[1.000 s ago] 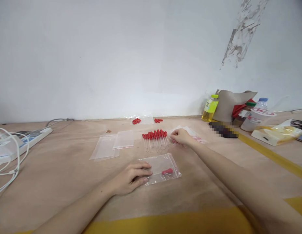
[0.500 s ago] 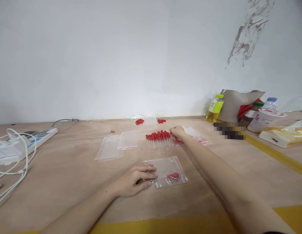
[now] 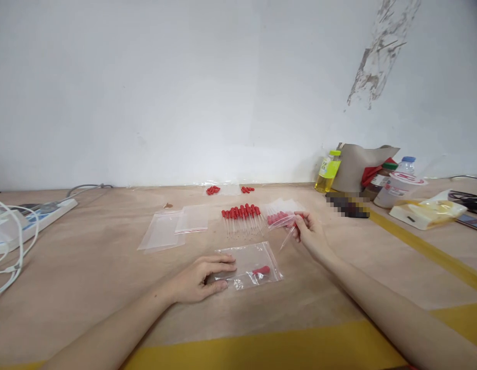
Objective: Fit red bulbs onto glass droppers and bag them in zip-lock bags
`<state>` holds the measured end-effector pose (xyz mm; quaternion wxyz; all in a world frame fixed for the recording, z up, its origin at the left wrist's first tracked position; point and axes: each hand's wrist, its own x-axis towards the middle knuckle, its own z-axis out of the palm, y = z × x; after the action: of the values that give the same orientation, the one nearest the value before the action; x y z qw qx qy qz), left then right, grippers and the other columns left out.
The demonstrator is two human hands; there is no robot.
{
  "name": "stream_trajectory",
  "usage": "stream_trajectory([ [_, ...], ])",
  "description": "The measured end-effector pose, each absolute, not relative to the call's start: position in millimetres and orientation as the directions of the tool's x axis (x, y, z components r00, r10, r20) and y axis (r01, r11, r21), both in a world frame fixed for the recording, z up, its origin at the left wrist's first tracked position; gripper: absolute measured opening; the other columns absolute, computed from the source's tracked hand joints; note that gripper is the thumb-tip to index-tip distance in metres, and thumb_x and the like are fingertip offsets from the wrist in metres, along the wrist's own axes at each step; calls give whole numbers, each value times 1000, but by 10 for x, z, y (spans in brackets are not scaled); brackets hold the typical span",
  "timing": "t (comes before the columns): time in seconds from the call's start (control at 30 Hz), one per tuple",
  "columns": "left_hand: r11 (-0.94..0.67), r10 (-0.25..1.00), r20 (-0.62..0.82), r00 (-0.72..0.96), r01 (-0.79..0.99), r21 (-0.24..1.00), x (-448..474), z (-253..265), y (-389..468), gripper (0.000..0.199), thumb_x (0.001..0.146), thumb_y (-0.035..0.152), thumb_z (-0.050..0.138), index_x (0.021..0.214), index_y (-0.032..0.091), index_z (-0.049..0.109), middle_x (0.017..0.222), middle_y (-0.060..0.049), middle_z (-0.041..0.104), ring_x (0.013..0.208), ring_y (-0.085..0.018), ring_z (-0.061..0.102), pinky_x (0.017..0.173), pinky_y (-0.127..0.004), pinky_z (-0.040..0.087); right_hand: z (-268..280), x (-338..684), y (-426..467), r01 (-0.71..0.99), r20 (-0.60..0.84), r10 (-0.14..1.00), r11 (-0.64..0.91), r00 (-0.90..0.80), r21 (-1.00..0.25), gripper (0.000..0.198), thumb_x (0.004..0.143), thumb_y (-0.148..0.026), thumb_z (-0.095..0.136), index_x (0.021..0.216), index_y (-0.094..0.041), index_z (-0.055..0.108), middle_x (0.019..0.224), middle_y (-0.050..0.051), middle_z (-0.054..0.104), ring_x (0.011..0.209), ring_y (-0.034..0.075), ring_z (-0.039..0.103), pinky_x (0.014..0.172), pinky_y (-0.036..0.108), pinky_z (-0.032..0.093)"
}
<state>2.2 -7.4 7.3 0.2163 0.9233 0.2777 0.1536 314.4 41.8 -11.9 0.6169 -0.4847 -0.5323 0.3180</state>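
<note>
My left hand [image 3: 203, 278] lies with fingers stretched out on the left end of a clear zip bag [image 3: 244, 253]. Inside that bag is a dropper with a red bulb [image 3: 261, 270]. My right hand [image 3: 308, 231] pinches another dropper [image 3: 288, 238], its red bulb partly hidden by the fingers and its clear tip pointing down left. Beyond the zip bag, several red-bulbed droppers [image 3: 241, 213] lie side by side in a row. Beside my right hand is a pile of bagged droppers [image 3: 279, 217].
Flat zip bags [image 3: 161, 231] lie left of the row. Loose red bulbs [image 3: 213, 190] sit by the wall. A power strip [image 3: 61, 213] with white cables is at far left. A yellow drink bottle [image 3: 328, 172], a tub [image 3: 398, 190] and a tissue pack [image 3: 425, 213] stand right.
My right hand has moved from the right end of the dropper row to the right and nearer, with a dropper in its fingers. My left hand stays on the bag. The view has shifted slightly.
</note>
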Motion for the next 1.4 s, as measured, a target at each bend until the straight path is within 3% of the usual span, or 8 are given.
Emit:
stream_trajectory([
  [0.33, -710, 645, 120, 755, 533, 461, 8, 78, -97, 49, 84, 36, 48, 131, 28, 35, 131, -3, 43, 120, -22, 39, 99, -39, 33, -289, 2985, 321, -230, 136, 974, 177, 184, -957, 40, 66, -52, 60, 85, -23, 40, 70, -3, 54, 49, 8, 52, 43, 21, 42],
  [0.47, -718, 645, 149, 749, 528, 453, 19, 89, -104, 53, 84, 36, 48, 133, 27, 29, 136, -3, 36, 123, -22, 34, 101, -38, 30, -249, 2958, 231, -303, 32, 999, 26, -15, -953, 37, 65, -44, 66, 81, -22, 42, 75, 0, 59, 62, 11, 59, 60, 27, 49],
  [0.57, -726, 642, 156, 751, 529, 439, 21, 91, -104, 54, 84, 36, 47, 134, 26, 28, 137, -4, 34, 124, -21, 32, 102, -38, 29, -194, 2975, 178, -108, 20, 964, -9, -266, -994, 32, 64, -38, 69, 80, -19, 49, 69, 0, 59, 61, 11, 57, 62, 27, 46],
  [0.73, -713, 651, 112, 751, 554, 429, 6, 70, -94, 53, 85, 38, 46, 133, 26, 28, 134, -4, 40, 120, -21, 38, 99, -37, 33, -130, 2968, 137, 254, 150, 912, 260, -382, -932, 26, 63, -36, 69, 76, -14, 61, 60, -2, 52, 52, 7, 44, 50, 21, 35],
  [0.83, -717, 647, 108, 755, 555, 423, 10, 71, -86, 54, 85, 38, 47, 134, 27, 28, 134, -4, 40, 120, -22, 38, 99, -38, 33, -135, 2906, 106, 336, 205, 894, 350, -398, -875, 26, 66, -38, 65, 75, -14, 64, 65, 1, 55, 55, 9, 45, 50, 21, 35],
  [0.97, -736, 628, 136, 766, 528, 424, 27, 79, -74, 52, 85, 36, 47, 133, 26, 30, 132, -4, 43, 120, -21, 39, 99, -38, 33, -174, 2847, 82, 320, 149, 886, 309, -439, -896, 31, 71, -42, 58, 84, -14, 63, 70, 3, 60, 62, 13, 53, 56, 24, 41],
  [1.23, -749, 589, 121, 799, 483, 453, 21, 46, -36, 44, 86, 35, 46, 128, 25, 41, 135, -4, 37, 124, -22, 34, 102, -41, 29, -163, 2965, 187, 411, 181, 957, 262, -226, -873, 26, 70, -36, 56, 79, -12, 61, 66, 3, 61, 55, 11, 52, 50, 22, 39],
  [1.4, -758, 582, 121, 804, 482, 440, 21, 59, -35, 44, 87, 35, 45, 129, 25, 38, 136, -4, 35, 125, -21, 32, 103, -40, 27, -9, 2950, 465, 630, 299, 947, 302, -115, -716, 14, 70, -26, 54, 71, -14, 60, 66, 3, 62, 60, 12, 55, 55, 22, 41],
])
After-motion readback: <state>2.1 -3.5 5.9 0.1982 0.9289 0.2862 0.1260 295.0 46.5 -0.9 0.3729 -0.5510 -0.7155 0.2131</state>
